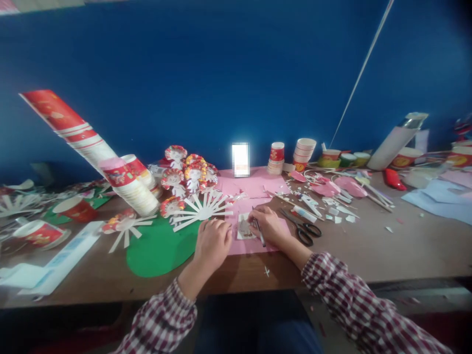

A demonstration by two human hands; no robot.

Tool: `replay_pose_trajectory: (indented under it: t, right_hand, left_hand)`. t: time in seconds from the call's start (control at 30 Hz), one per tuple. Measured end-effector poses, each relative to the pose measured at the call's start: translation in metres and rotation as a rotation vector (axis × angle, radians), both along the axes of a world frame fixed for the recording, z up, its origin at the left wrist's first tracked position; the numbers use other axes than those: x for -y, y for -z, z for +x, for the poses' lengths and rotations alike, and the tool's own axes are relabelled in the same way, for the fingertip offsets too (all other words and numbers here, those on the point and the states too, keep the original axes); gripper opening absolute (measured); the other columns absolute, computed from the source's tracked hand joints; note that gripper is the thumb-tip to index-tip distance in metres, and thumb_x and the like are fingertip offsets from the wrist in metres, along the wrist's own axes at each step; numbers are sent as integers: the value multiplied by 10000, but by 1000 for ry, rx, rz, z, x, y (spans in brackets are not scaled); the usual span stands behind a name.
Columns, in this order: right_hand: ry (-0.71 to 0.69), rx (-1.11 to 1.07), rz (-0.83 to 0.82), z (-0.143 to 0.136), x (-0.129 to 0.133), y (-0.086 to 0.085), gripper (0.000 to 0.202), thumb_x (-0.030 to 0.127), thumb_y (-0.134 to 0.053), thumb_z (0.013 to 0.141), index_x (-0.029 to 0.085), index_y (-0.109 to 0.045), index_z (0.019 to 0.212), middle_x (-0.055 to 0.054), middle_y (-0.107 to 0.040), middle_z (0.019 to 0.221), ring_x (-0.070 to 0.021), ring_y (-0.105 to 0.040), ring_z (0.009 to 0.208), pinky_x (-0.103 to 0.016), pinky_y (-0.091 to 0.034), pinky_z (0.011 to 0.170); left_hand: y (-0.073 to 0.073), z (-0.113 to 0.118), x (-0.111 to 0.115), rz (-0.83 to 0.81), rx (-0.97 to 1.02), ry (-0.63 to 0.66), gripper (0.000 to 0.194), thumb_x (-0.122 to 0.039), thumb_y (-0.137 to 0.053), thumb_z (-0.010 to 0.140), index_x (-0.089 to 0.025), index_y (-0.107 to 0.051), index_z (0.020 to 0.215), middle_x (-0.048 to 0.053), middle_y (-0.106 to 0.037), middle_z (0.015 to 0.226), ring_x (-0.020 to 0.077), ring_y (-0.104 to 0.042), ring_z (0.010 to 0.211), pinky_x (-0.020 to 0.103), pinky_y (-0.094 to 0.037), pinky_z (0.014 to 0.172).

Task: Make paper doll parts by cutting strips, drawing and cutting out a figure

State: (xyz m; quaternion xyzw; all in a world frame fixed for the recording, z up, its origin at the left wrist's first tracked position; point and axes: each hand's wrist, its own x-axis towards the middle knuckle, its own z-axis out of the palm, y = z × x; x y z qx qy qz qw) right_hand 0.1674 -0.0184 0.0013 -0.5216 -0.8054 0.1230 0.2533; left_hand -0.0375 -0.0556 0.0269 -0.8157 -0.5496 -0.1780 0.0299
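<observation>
My right hand [266,223] is closed around a dark pen [261,234] and rests over a small white card with a grey drawing [245,227]. The card lies on pink paper [239,248]. Beside its left edge is my left hand [214,240], its fingers curled and their tips hidden, so what they hold cannot be made out. Just behind that hand a white paper fan of cut strips [205,210] lies partly over a green paper shape [158,250]. Black scissors [305,230] lie to the right of my right hand.
Stacked red and white cups [125,184] lean at the left. Paper figures with colourful rims [194,173] stand behind the fan. More cups [276,157], a glue tube [304,213] and paper scraps are at the right. A blue wall [221,73] rises behind.
</observation>
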Motion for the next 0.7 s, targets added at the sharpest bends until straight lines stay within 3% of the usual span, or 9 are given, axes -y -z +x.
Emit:
replay_pose_trajectory:
  t: [0.17,0.3,0.4,0.7]
  right_hand:
    - [34,-20,-48,-1,0,-2,159,196,-682,772,241,-661,923,-71,-608,1102,-222,-561,1055,-323,-417,916]
    - [28,-22,-42,-1,-1,0,215,162,-690,743,233,-664,945,-87,-597,1128,-231,-547,1100,-324,-414,933]
    - [43,-15,-58,-1,-2,0,229,162,-688,740,237,-670,956,-88,-598,1142,-234,-556,1092,-319,-430,902]
    - [105,23,-99,-2,-5,4,221,213,-706,745,265,-681,959,-76,-613,1142,-247,-563,1073,-316,-448,829]
  left_hand:
    - [-1,4,-24,-59,-33,192,235,-92,-482,841,-185,-659,965,58,-680,934,217,-599,946,406,-399,938]
    - [7,15,-35,-41,-84,301,148,-103,-502,835,-163,-638,839,63,-634,836,226,-578,877,412,-413,911]
    - [15,15,-40,-27,-88,363,143,-150,-494,869,-159,-637,865,70,-626,831,236,-562,863,426,-411,918]
    - [28,13,-42,-63,-66,405,158,-154,-469,875,-156,-619,923,70,-620,903,233,-552,895,417,-417,922]
